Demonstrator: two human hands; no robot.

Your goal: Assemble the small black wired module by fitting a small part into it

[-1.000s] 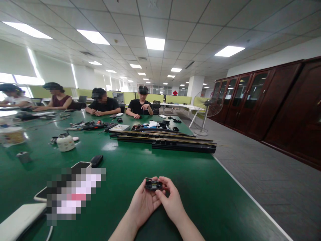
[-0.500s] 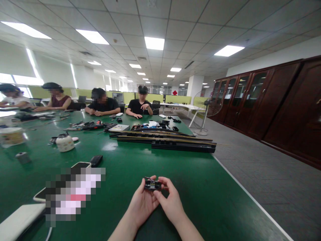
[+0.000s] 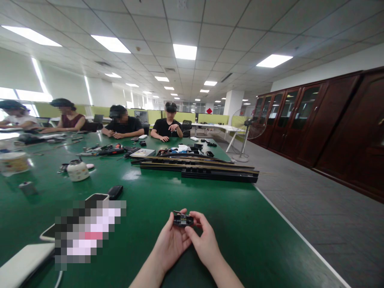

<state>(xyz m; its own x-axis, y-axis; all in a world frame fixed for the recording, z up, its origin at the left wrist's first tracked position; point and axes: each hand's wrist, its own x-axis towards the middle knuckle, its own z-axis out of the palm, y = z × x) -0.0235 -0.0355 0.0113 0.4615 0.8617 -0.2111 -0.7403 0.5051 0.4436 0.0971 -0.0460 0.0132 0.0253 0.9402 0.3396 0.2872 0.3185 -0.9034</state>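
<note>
A small black housing (image 3: 183,220) with an open top is held between my two hands above the green table (image 3: 240,224). Inside it some metallic or pale parts show, too small to make out. My left hand (image 3: 171,237) supports it from the left, with the thumb on its near left side and fingers behind. My right hand (image 3: 204,237) pinches its right end between thumb and fingers. A thin dark piece, perhaps a wire or lever, sticks up at its upper left edge.
Long black rails (image 3: 220,176) with thin brass-coloured rods lie across the table ahead. At left are a phone (image 3: 49,233), a black small case (image 3: 115,192), a white jar (image 3: 78,171) and a metal cylinder (image 3: 28,188). Several people sit at the far side. The table edge runs along the right.
Both hands hold the black housing in nearly the same place. The housing has tilted very slightly, and the right thumb has shifted a little.
</note>
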